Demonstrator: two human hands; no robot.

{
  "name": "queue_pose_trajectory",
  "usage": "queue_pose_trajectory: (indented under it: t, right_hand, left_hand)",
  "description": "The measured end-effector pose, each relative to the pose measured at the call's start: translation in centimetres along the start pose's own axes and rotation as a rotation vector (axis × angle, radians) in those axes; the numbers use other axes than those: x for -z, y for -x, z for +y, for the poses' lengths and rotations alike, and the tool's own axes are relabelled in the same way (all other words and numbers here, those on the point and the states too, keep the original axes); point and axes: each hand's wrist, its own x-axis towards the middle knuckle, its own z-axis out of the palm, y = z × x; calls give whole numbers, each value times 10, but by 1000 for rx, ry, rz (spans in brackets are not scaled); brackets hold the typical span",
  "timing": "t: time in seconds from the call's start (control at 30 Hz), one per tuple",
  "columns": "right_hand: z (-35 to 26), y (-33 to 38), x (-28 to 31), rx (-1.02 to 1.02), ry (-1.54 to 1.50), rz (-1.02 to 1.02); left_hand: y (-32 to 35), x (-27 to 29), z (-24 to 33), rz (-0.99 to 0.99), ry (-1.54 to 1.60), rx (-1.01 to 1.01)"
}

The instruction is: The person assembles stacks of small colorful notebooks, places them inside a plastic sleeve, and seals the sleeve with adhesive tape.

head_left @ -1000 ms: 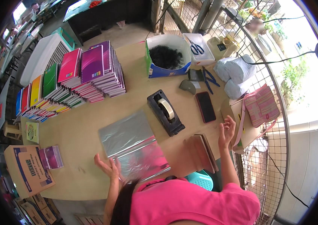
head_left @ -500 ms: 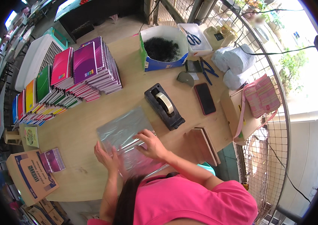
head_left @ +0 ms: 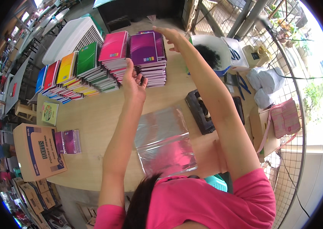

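In the head view, both hands have left the plastic sheet (head_left: 160, 124), which lies flat and unheld on the table (head_left: 89, 126). They now reach the purple notebooks (head_left: 143, 49): the left hand (head_left: 134, 84) half-open at their near side, the right hand (head_left: 172, 38) loosely open by the far corner. Whether either touches, I cannot tell.

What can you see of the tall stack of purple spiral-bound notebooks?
The tall stack of purple spiral-bound notebooks stands on the tan table, right of the pink-covered notebooks. Its top cover, apparently card, bears a small multicoloured patch; white page edges show below. The left hand and right hand are close; contact is unclear.
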Motion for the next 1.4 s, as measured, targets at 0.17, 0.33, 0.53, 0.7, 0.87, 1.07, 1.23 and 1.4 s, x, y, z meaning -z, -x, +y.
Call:
queue_pose_trajectory:
  t: [0.17,0.33,0.53,0.7,0.87,1.07,1.23,1.4]
  right_hand:
    - [-13,-9,-36,162,261,116]
    - [25,-54,-40,289,543,254]
    - [-8,-16,-33,658,659,674]
    - [-106,40,-114,928,584,319]
    - [-137,63,-199,944,582,21]
    - [-147,70,-300,780,648,-24]
    - [-143,17,-369,653,678,-46]
    - [-166,-49,-439,562,746,14]
  left_hand:
    - [9,3,17,-11,-164,-226]
    - [-6,42,11,83,-267,-645]
    - [-13,166,123,423,-596,-1148]
    - [-68,287,298,691,-922,-1253]
    - [-142,320,395,640,-1343,-944]
    - [-206,335,459,758,-1697,-898]
    - [-215,328,475,425,-1673,-768]
    - [-183,339,480,257,-796,-908]
